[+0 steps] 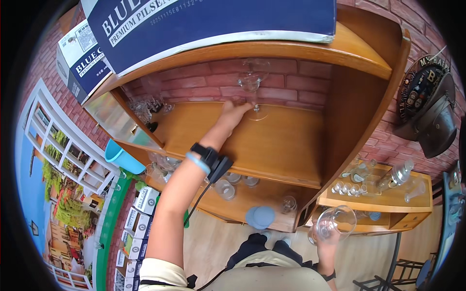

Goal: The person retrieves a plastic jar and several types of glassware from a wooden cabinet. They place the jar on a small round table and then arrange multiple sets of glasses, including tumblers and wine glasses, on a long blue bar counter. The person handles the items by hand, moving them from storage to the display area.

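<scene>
A clear margarita glass (250, 83) stands upright on the upper shelf (276, 145) of a wooden cabinet, near the brick-patterned back. My left hand (235, 111) reaches in from the front, thumb and fingers at the lower stem of that glass. A strap with a black device sits on the left wrist. Low at the right, outside the cabinet, my right hand (326, 240) holds a clear glass (335, 222) with its round rim facing up. The fingers show through it, partly blurred, and its lower part is hard to make out.
Large beer cartons (218, 32) sit on the cabinet top. More glassware (142, 109) fills the left compartment. Below are tumblers (225, 190) and blue round discs (260, 217). A side counter (386, 203) bears bottles, small glasses and a metal shaker (397, 174).
</scene>
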The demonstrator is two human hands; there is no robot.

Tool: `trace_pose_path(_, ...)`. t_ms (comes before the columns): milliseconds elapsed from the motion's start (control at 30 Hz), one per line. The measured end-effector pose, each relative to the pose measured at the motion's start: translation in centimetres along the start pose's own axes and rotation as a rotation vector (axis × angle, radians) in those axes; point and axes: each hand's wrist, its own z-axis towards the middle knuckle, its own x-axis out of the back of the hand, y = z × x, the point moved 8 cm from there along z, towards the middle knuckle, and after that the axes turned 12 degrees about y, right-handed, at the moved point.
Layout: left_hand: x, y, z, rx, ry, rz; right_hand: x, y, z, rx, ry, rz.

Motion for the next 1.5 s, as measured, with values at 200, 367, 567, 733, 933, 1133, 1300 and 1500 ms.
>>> trace_pose_path(200, -4.8, 0.7, 0.7, 0.193, -0.121, -0.178, 2.8, -0.5, -0.7, -0.141, 0.086, 0.026)
trace_pose_path(367, -5.1, 0.0, 0.3, 0.157, -0.273, -0.154, 5.3, 0.0, -1.6, -0.052, 0.181, -0.006)
trace_pose_path(567, -3.5, 3.7, -6.4, 0.121, -0.446, -0.048, 6.9, -3.0, -2.6, -0.085, 0.338, 0.033)
trace_pose_path(733, 7.2, 9.1, -12.7, -0.089, -0.227, -0.264, 6.5, -3.6, -4.7, -0.118, 0.457, 0.085)
trace_pose_path(933, 6.8, 12.2, -22.8, -0.444, -0.545, -0.728, 6.9, -4.5, -11.1, -0.085, 0.665, -0.023)
trace_pose_path(1133, 1.2, 7.7, -33.2, -0.302, -1.340, -0.638, 7.4, -4.8, -19.0, -0.164, 0.814, -0.087)
trace_pose_path(1300, -1.4, 6.7, -42.9, -0.330, -1.735, -0.562, 11.0, -6.6, -26.2, -0.146, 0.994, -0.167)
trace_pose_path(1500, -1.7, 9.0, -55.6, -0.444, -1.950, -0.555, 18.6, -9.9, -39.1, -0.128, 1.224, -0.170)
